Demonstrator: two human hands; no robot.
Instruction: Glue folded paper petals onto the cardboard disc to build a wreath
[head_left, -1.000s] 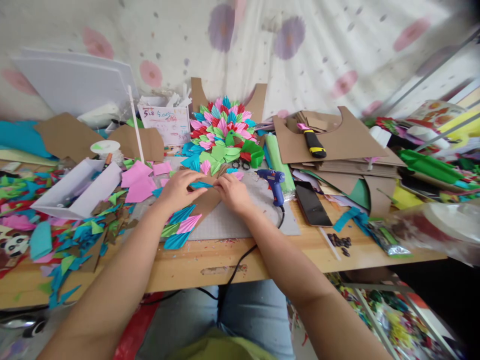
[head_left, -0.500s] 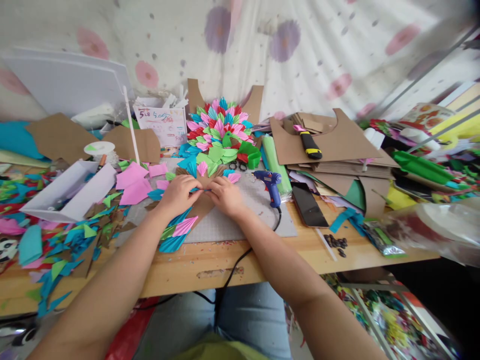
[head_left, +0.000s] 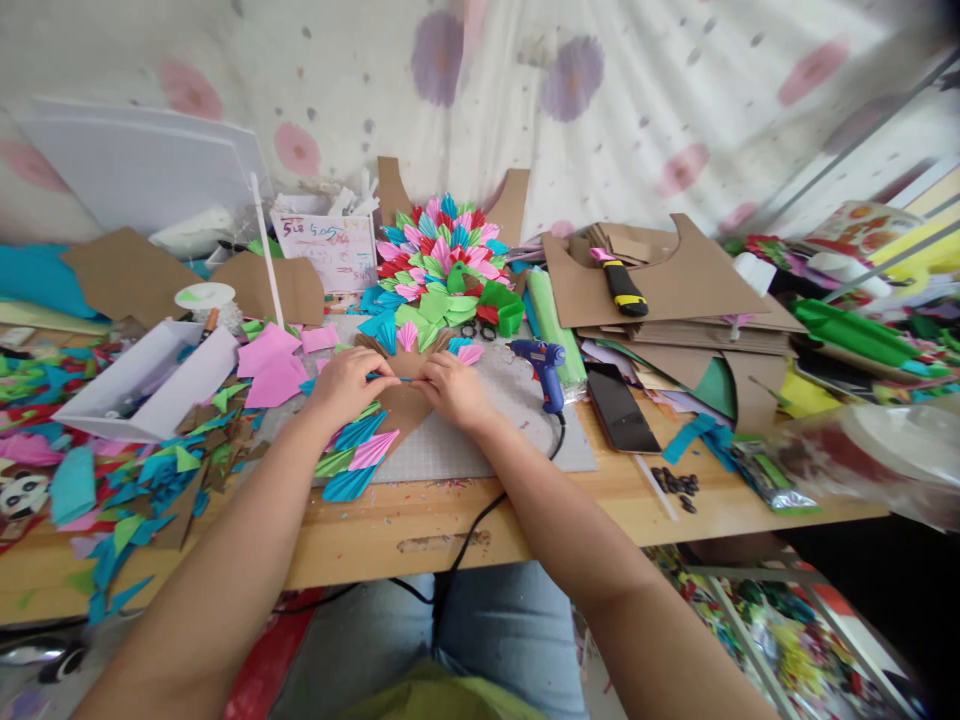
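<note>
My left hand (head_left: 349, 384) and my right hand (head_left: 453, 388) meet at the middle of the table. Their fingertips pinch a thin strip of folded blue paper (head_left: 405, 379), mostly hidden by the fingers. Under them lies a brown cardboard piece (head_left: 409, 408). Pleated paper leaves in blue, pink and green (head_left: 373, 450) are fixed along its lower left, and more pleated pieces fan out beyond my hands, such as a pink one (head_left: 407, 336). The cardboard rests on a grey cutting mat (head_left: 495, 450). To the right, a blue glue gun (head_left: 546, 372) stands on the mat.
Behind is a cardboard form covered with colourful paper leaves (head_left: 439, 250). Paper scraps (head_left: 150, 480) and a white box (head_left: 191, 385) fill the left. On the right are a phone (head_left: 622, 408), a utility knife (head_left: 624, 288) on stacked cardboard (head_left: 705, 280), and dark beads (head_left: 675, 482).
My left hand has shifted slightly left and the thin blue paper shows more clearly between the fingertips. The whole view has moved a little; the other things stay in place.
</note>
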